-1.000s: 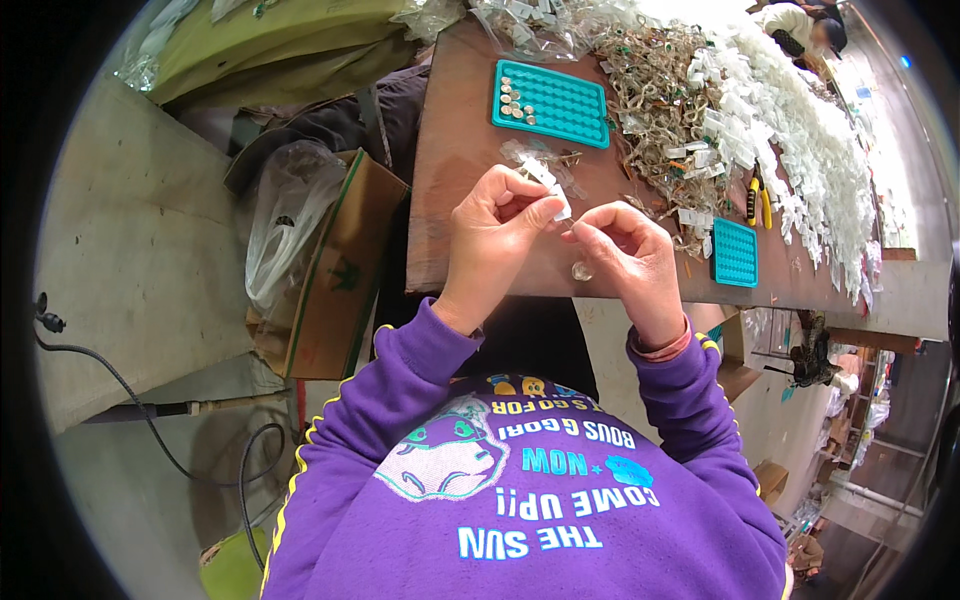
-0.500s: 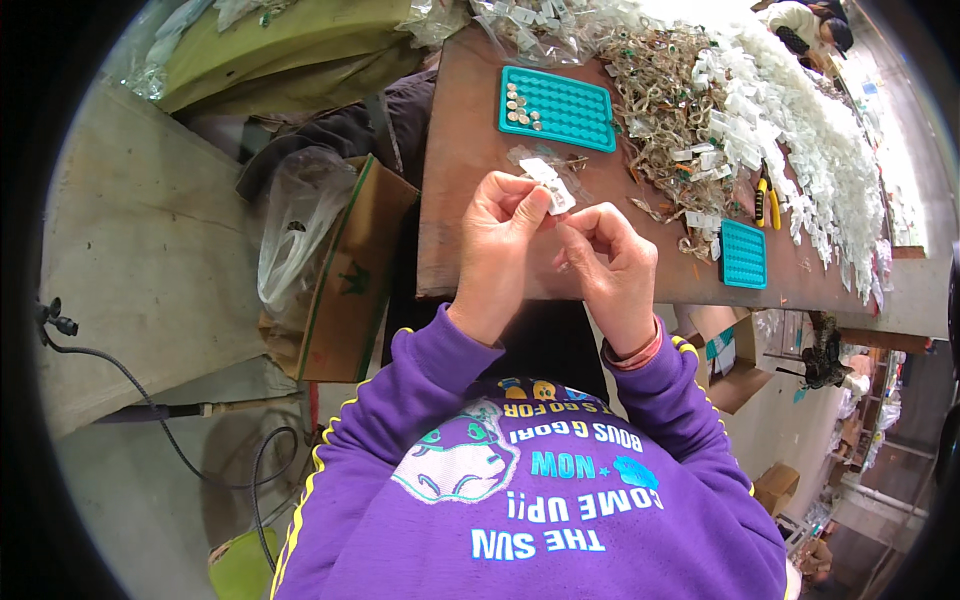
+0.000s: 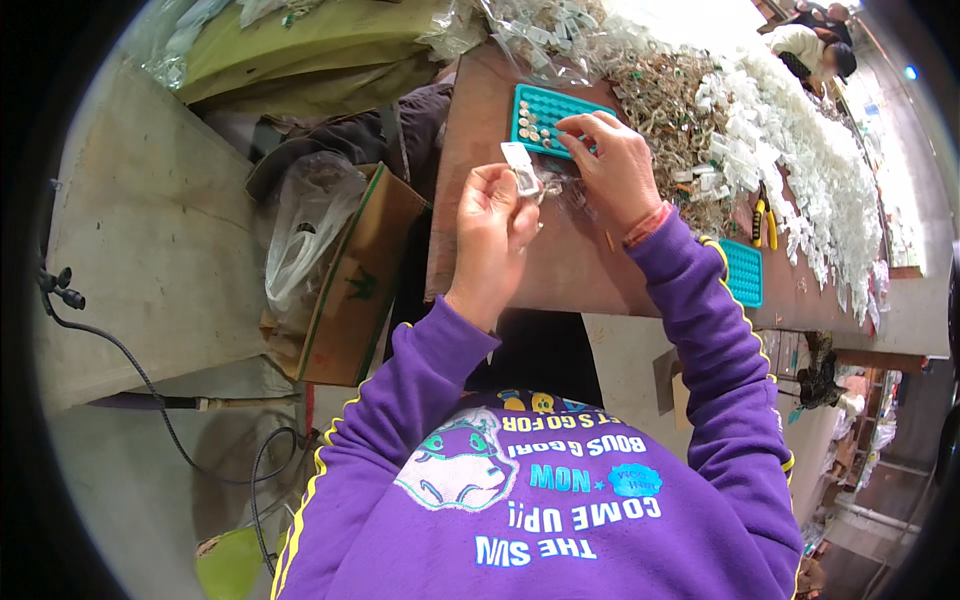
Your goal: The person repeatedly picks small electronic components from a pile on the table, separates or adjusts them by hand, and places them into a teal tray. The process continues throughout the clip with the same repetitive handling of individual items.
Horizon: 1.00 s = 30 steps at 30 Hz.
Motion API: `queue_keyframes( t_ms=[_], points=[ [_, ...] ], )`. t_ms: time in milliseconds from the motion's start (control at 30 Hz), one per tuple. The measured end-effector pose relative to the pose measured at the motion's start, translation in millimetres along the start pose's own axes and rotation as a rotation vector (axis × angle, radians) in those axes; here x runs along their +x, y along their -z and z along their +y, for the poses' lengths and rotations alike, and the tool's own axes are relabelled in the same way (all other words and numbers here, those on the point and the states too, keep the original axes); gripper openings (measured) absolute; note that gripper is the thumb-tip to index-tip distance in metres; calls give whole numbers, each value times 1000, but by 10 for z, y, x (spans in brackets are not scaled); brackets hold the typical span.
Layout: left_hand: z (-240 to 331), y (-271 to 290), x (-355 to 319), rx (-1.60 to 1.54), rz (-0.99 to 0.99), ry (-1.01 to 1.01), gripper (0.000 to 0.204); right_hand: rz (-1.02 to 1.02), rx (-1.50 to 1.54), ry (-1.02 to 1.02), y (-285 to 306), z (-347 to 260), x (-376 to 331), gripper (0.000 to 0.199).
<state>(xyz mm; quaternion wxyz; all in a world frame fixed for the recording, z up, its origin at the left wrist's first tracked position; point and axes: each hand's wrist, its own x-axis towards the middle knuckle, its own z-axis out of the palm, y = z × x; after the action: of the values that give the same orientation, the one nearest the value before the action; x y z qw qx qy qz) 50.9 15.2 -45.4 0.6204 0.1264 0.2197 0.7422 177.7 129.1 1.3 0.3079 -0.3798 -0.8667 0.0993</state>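
My left hand (image 3: 490, 215) is closed on a small white plastic tag (image 3: 520, 165) above the near part of the table. My right hand (image 3: 618, 168) reaches over the teal compartment tray (image 3: 552, 102), thumb and fingertips drawn together just above its near edge. Whatever they pinch, if anything, is too small to make out. Several small round silvery pieces (image 3: 526, 122) lie in the tray's left compartments. Between my hands and the tray, a bit of crumpled clear plastic (image 3: 570, 190) rests on the brown table (image 3: 500, 110).
Heaps of white tags (image 3: 800, 150) and tangled brownish strips (image 3: 670, 115) cover the table's right. Yellow-and-black pliers (image 3: 765, 222) lie there, near a second teal tray (image 3: 743, 272). A cardboard box (image 3: 350, 290) with a plastic bag stands left. Another person (image 3: 805, 48) is far right.
My right hand has left the white tag and moved forward over the teal tray. The left hand still holds the tag, slightly lower and to the left.
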Motion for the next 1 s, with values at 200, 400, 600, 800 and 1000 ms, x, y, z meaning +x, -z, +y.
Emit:
queue_keyframes(
  t_ms=[200,400,600,800,1000],
  points=[
    [-7,15,-61,-11,-86,1,13,-88,-121,71,-184,86,163,9],
    [12,25,-70,-87,-33,48,16,-232,-303,87,-193,111,317,11],
    [15,31,-65,-74,-30,45,18,-190,-23,-72,-120,193,327,18],
    [10,40,-45,-82,-53,42,20,-278,834,-551,29,328,202,10],
    [5,37,-52,-89,-61,24,20,-286,1076,-669,85,296,187,13]
  ],
)
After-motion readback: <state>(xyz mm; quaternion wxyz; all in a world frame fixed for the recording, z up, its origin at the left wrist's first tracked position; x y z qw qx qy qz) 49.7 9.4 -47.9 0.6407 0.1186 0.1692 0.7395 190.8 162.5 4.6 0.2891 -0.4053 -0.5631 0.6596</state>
